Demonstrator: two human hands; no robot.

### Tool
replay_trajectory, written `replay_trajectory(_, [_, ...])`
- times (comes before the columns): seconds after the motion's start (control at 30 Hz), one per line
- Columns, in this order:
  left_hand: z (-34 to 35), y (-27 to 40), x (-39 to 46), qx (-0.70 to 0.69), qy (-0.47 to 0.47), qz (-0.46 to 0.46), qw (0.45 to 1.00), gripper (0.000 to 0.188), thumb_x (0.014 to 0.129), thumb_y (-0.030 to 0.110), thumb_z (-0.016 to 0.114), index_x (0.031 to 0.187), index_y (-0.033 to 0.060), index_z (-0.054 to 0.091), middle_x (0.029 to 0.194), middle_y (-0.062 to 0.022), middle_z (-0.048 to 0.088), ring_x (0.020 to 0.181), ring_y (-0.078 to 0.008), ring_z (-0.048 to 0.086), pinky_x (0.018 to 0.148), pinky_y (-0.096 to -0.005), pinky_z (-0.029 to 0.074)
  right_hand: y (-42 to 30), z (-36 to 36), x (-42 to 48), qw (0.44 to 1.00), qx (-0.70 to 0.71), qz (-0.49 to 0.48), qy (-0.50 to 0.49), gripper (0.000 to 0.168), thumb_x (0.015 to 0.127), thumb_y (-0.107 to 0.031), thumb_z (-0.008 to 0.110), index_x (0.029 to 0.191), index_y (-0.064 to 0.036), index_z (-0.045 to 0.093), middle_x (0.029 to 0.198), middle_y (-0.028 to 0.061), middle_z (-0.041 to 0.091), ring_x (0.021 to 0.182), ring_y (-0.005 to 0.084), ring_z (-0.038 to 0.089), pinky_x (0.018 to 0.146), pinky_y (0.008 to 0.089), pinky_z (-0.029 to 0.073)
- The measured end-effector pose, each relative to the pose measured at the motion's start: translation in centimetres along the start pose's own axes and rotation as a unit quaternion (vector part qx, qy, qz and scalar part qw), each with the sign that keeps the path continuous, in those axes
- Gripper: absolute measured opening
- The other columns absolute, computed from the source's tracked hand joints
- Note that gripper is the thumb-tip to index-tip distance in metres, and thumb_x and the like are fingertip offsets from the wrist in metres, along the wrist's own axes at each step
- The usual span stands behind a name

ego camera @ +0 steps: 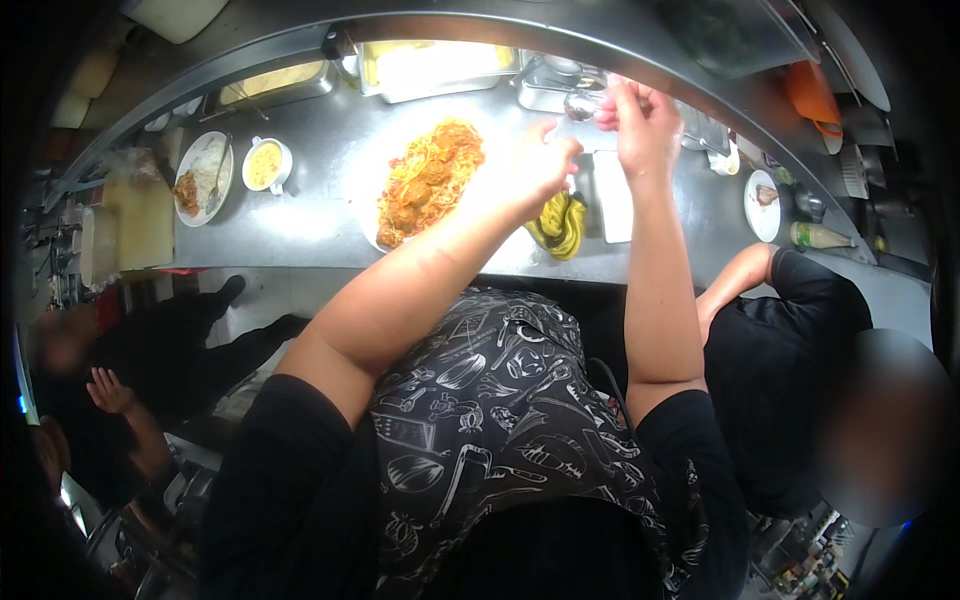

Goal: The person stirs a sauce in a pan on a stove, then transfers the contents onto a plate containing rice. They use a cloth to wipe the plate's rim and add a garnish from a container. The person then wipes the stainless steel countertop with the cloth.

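My right hand (pixel 645 120) is raised over the back of the steel counter, its fingers closed on what looks like a metal spoon (pixel 579 106). Between the counter's middle and that hand is my left hand (pixel 551 169), fingers spread and nothing visible in them, partly washed out by glare. Left of it lies a large white plate (pixel 367 180) of spaghetti (pixel 435 180) in red sauce with meatballs; my left forearm passes in front of its right side. A folded yellow-green cloth (pixel 561 225) lies below my left hand, beside a white rectangular tray or board (pixel 611 199).
Steel food pans (pixel 442 71) line the counter's back under a metal shelf edge (pixel 517 22). To the left stand an oval plate with rice (pixel 202 180) and a two-handled soup cup (pixel 267 165). One person (pixel 787 375) stands close at right, another (pixel 112 405) at left.
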State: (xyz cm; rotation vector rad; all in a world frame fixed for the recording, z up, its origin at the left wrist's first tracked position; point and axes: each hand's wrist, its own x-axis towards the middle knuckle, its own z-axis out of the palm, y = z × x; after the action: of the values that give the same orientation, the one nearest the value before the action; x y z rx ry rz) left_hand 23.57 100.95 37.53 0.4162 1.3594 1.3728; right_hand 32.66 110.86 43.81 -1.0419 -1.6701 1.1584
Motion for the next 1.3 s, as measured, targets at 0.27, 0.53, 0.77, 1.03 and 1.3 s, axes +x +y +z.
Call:
replay_trajectory(0.27, [2.7, -10.7, -1.8, 0.176, 0.005, 0.093, 0.980, 0.052, 0.085, 0.018, 0.069, 0.134, 0.0047, 0.054, 0.104, -0.0171, 0.062, 0.089, -0.0244, 0.066, 0.079, -0.0379, 0.055, 3.3, -0.8, -3.1, 0.937, -0.230, -0.255, 0.067, 0.021, 0.092, -0.003, 0.062, 0.110, -0.004, 0.071, 0.086, 0.0131, 0.075, 0.076, 0.0282, 0.074, 0.070, 0.0359, 0.057])
replay_trajectory(0.53, [0.8, -12.4, -2.8, 0.575, -0.035, 0.220, 0.787, 0.039, 0.083, 0.015, 0.069, 0.119, 0.0035, 0.059, 0.111, -0.0232, 0.060, 0.100, -0.0379, 0.066, 0.087, -0.0482, 0.054, 5.1, -3.1, -3.3, 0.939, -0.219, -0.261, 0.055, 0.021, 0.099, -0.007, 0.058, 0.115, -0.003, 0.070, 0.090, 0.0127, 0.076, 0.078, 0.0210, 0.075, 0.074, 0.0319, 0.058])
replay_trajectory(0.77, [1.6, -14.2, -1.9, 0.598, -0.038, 0.211, 0.772, 0.022, 0.086, 0.004, 0.058, 0.107, -0.0002, 0.056, 0.110, -0.0241, 0.060, 0.093, -0.0389, 0.067, 0.083, -0.0491, 0.055, 5.5, -4.6, -2.0, 0.950, -0.171, -0.255, 0.053, 0.020, 0.100, -0.007, 0.058, 0.115, -0.004, 0.070, 0.089, 0.0126, 0.076, 0.078, 0.0193, 0.075, 0.075, 0.0302, 0.058])
replay_trajectory(1.03, [2.3, -15.2, -2.1, 0.588, -0.003, 0.245, 0.771, 0.024, 0.085, 0.002, 0.055, 0.108, -0.0004, 0.055, 0.108, -0.0227, 0.060, 0.092, -0.0393, 0.067, 0.082, -0.0492, 0.054, 5.7, -6.1, -1.1, 0.954, -0.144, -0.262, 0.028, 0.019, 0.097, -0.006, 0.060, 0.112, -0.008, 0.071, 0.085, 0.0108, 0.075, 0.076, 0.0213, 0.074, 0.072, 0.0322, 0.057])
replay_trajectory(1.3, [1.7, -15.3, -2.8, 0.622, 0.040, 0.215, 0.752, 0.029, 0.083, 0.008, 0.062, 0.111, 0.0034, 0.059, 0.107, -0.0202, 0.060, 0.099, -0.0380, 0.063, 0.086, -0.0492, 0.051, 5.6, -8.6, -1.7, 0.971, -0.078, -0.217, 0.054, 0.017, 0.099, -0.008, 0.060, 0.113, -0.007, 0.070, 0.085, 0.0078, 0.076, 0.079, 0.0171, 0.075, 0.073, 0.0296, 0.058])
